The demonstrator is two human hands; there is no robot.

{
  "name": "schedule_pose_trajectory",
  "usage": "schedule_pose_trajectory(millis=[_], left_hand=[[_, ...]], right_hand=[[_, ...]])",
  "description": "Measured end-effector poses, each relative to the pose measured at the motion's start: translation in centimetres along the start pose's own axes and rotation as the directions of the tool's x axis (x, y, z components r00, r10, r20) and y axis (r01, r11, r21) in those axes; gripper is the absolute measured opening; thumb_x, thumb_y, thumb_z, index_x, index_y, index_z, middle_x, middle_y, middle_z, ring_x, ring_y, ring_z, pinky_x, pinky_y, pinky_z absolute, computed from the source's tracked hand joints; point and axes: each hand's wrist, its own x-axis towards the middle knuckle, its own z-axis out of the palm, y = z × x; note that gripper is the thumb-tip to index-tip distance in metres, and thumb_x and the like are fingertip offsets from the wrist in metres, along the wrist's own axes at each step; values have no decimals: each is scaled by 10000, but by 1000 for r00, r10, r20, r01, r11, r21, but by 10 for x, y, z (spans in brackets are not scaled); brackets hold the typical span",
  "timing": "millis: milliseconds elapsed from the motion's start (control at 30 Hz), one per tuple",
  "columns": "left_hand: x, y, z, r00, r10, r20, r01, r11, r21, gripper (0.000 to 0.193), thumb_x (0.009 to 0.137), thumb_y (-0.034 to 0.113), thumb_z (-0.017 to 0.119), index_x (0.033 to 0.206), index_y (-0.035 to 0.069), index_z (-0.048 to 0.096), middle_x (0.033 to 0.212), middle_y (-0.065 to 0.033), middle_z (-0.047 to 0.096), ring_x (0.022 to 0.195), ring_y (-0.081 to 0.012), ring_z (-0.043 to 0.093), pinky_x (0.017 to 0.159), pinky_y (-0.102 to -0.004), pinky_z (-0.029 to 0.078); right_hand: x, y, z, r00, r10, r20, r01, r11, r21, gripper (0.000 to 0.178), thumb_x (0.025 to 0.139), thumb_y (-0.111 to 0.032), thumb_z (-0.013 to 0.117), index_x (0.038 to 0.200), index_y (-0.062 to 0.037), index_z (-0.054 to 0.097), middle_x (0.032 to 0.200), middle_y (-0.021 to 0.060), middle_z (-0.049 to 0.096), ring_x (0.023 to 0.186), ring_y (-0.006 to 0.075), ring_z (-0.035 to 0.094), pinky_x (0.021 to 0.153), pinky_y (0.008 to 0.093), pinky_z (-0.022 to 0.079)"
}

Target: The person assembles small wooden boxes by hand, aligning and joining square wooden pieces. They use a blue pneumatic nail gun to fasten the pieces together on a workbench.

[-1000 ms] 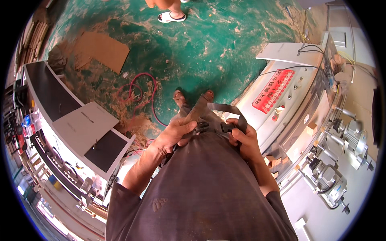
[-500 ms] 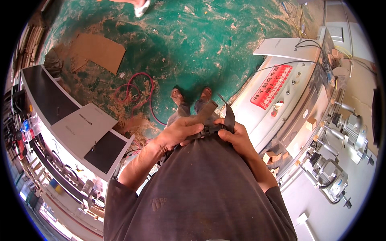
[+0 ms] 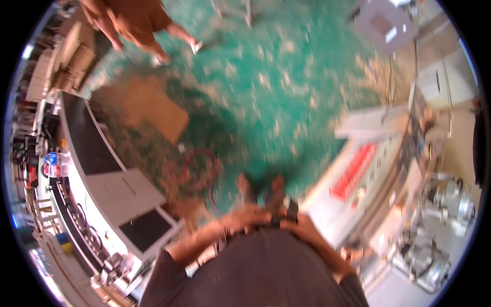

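Both my hands are in front of my waist, at the edge of my dark shirt, and motion blur smears them. My left hand (image 3: 249, 217) is closed at a dark belt (image 3: 276, 218), its fingers pointing toward the buckle area. On the other side, my right hand (image 3: 302, 228) is closed around the same belt, thumb toward the middle. The loose dark strap end (image 3: 292, 210) sticks up beside the right fingers. The buckle itself is too blurred to make out.
A white and black machine cabinet (image 3: 126, 194) stands left. A long white machine with a red label (image 3: 354, 171) and motors (image 3: 450, 204) stands right. Cardboard (image 3: 169, 120) and a red hose (image 3: 215, 174) lie on the dusty green floor. Another person (image 3: 135, 23) is far left.
My view has tilted up, so hands and machines sit lower in it. The other person shows more fully at far left. Both hands stay at the belt.
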Motion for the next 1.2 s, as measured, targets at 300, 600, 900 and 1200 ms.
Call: schedule_pose_trajectory(millis=[300,600,900,1200], left_hand=[[-29,-59,-40,975,105,-197,-102,995,22,404,987,313,713,1235,4,638,982,0,617,889,-71,533,737,-257,473],[-142,42,52,900,259,-350,-132,928,348,386,1016,308,655,1307,57,690,1162,-144,758,1145,-220,676,1003,-395,511],[-94,-28,16,855,448,-262,104,346,932,301,924,233,654,1222,207,689,987,-152,751,941,-373,716,824,-492,563],[-71,-12,27,687,725,35,-125,71,990,225,858,188,597,1063,95,603,870,-200,567,826,-402,636,650,-493,526]], right_hand=[[21,20,-23,991,132,2,-131,984,119,334,922,-207,796,1194,-26,729,929,-3,704,849,88,631,764,262,513],[38,53,-38,997,17,79,8,953,-304,526,961,-416,720,1293,-11,666,1080,96,723,958,196,658,830,359,538],[19,-33,-34,939,-7,345,160,895,-417,506,965,-453,688,1261,-43,698,1060,140,748,968,244,679,885,382,527],[20,41,-57,977,68,202,56,833,-550,460,983,-436,666,1215,-43,720,1033,158,756,931,263,686,850,404,528]])
